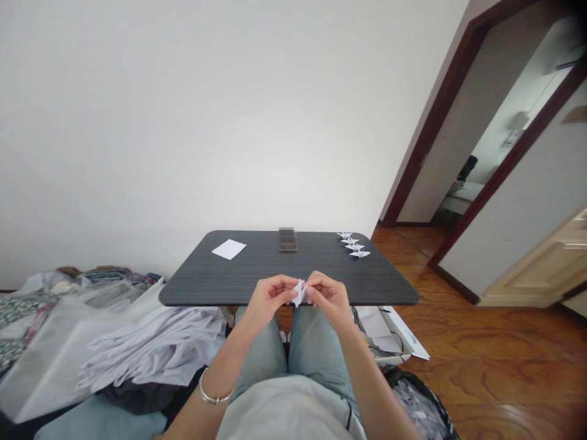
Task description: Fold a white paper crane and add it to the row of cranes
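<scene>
A small folded piece of white paper is held up between both hands, just over the near edge of the dark table. My left hand pinches its left side between thumb and fingers. On the right side, my right hand grips it with thumb and forefinger. The fingertips cover parts of the folds. At the table's far right stand several white paper cranes in a row. A flat white sheet of paper lies at the far left.
A phone rests at the table's back middle, near the white wall. Left of the table are piled white cloth and plastic bags. To the right, an open white box and a black bag sit on the wooden floor.
</scene>
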`<state>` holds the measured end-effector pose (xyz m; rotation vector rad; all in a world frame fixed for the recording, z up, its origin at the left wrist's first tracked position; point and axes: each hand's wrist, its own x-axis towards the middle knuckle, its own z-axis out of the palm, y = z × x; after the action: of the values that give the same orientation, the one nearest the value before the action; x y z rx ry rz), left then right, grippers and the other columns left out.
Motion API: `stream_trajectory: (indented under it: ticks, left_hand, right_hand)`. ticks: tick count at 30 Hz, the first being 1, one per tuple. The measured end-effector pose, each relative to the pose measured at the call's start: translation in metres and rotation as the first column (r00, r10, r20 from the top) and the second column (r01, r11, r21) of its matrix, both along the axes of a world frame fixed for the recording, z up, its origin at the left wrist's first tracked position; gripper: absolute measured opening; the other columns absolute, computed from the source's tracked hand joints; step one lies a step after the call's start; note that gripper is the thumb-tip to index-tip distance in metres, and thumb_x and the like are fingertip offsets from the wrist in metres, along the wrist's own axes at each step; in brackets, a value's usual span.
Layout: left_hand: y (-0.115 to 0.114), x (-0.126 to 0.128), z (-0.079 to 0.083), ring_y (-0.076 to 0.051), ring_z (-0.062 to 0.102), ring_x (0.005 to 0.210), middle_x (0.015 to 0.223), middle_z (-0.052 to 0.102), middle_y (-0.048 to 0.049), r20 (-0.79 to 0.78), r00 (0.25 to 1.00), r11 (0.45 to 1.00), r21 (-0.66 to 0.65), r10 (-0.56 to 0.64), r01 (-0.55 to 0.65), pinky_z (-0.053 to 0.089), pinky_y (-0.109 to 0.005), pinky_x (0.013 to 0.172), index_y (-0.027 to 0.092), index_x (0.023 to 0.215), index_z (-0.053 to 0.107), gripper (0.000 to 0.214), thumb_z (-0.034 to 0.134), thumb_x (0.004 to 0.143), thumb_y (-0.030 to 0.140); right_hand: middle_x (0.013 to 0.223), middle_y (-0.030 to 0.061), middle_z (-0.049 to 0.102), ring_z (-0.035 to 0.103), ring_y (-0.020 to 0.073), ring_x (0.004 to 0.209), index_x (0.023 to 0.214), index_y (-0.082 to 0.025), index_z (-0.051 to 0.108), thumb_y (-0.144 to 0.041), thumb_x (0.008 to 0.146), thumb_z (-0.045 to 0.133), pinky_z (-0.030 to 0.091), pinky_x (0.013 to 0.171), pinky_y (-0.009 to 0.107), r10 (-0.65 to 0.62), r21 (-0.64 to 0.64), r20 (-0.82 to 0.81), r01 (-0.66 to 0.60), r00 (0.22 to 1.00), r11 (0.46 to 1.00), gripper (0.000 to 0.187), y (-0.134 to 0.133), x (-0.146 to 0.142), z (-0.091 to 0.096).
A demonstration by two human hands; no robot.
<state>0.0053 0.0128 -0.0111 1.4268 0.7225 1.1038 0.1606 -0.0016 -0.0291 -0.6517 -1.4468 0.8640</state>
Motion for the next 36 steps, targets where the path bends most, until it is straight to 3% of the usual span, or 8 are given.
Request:
stream_trajectory:
  ticks: [36]
  left_hand:
    - [0.0020,-0.0010,-0.0040,-0.010,0.055,0.060,0.070,0.067,-0.0028,0.019,1.000,1.000,-0.014,-0.003,0.003,0.039,-0.020,0.055,0.014,0.082,0.070,0.021,0.072,0.065,0.025]
  right_hand:
    - [0.064,-0.0015,0.049,0.045,0.0086,0.050,0.072,-0.018,0.061,-0.028,0.080,0.058,0.037,0.045,0.021,-0.030,0.019,0.008,0.030,1.000,0.999,0.013,-0.0015,-0.0011,-0.0017]
